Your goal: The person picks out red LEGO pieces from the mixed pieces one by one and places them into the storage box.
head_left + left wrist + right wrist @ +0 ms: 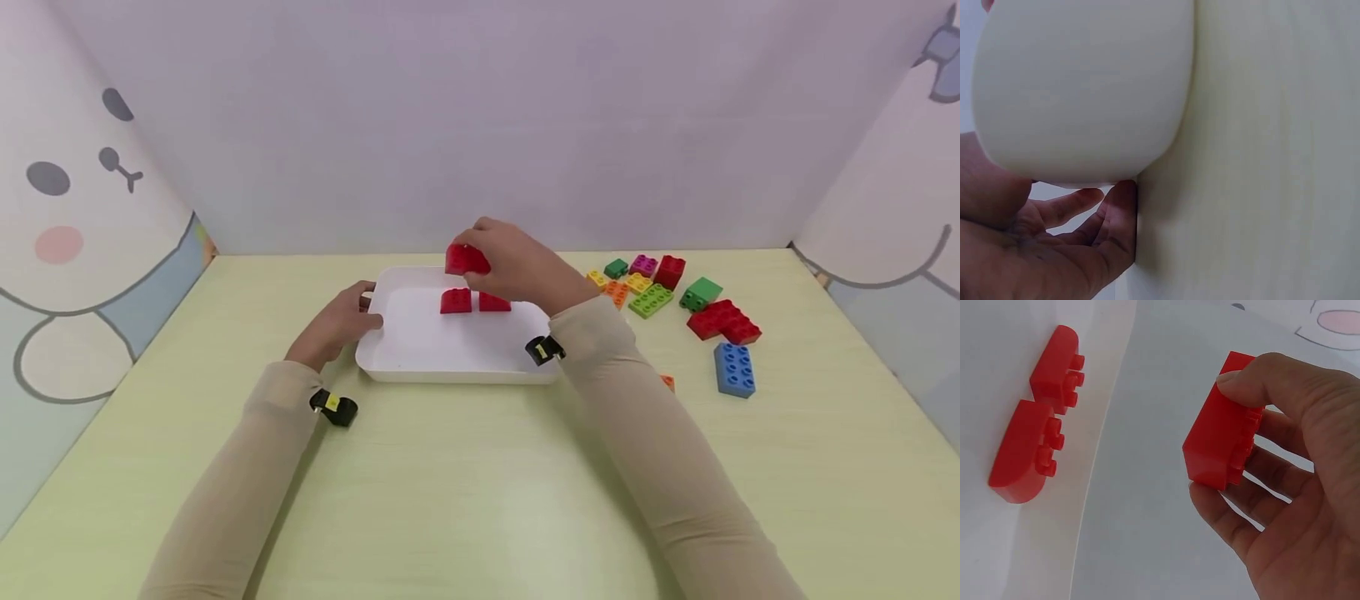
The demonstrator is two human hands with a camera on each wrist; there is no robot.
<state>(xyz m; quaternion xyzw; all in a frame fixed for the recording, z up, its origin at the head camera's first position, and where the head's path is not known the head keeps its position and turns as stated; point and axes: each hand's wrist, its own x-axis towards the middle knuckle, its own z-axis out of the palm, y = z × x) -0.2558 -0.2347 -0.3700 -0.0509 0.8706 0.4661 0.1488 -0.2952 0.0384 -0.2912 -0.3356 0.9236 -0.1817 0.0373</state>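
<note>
My right hand pinches a red building brick between thumb and fingers, above the back edge of the white tray. Two rows of studs run along the brick's side in the right wrist view. Below it in the tray, a red curved brick and a second red curved brick stand side by side near the back wall. At the tray's left end, my left hand holds the rim, thumb over the edge and fingers outside, low by the table in the left wrist view.
Right of the tray lie several loose bricks, among them a blue brick, a lime brick, a green brick and red bricks. An orange brick is partly hidden by the right sleeve. A pale curtain hangs behind the table.
</note>
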